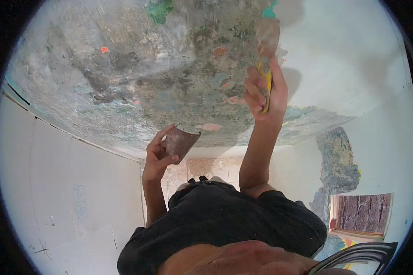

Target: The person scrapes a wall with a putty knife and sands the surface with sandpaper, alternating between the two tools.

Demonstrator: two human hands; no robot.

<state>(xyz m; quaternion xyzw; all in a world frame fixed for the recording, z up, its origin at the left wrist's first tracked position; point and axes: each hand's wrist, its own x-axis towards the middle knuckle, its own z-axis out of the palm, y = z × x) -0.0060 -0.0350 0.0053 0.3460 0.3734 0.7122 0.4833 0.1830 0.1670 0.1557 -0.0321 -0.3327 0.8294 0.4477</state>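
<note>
My right hand (pixel 266 91) is wrapped round the yellow handle of a putty knife (pixel 267 39). The knife's wide, stained blade lies over the wall, where the bare grey patch meets the white coat. Lower and to the left, my left hand (pixel 157 156) grips a dull brown, slightly curved flat piece (pixel 181 143) by its left side, thumb at the lower edge and fingers behind. Its material is unclear. In front of both hands is the scraped wall (pixel 170 78), mottled grey with green and orange paint remnants.
A white wall (pixel 87 183) with pencil marks runs along the left. On the right wall, another bare grey patch (pixel 338 160) sits above a small opening (pixel 365 214) showing rough brown masonry. Tiled floor (pixel 174 172) shows beyond my dark shirt. A black curved strap (pixel 362 256) crosses the lower right.
</note>
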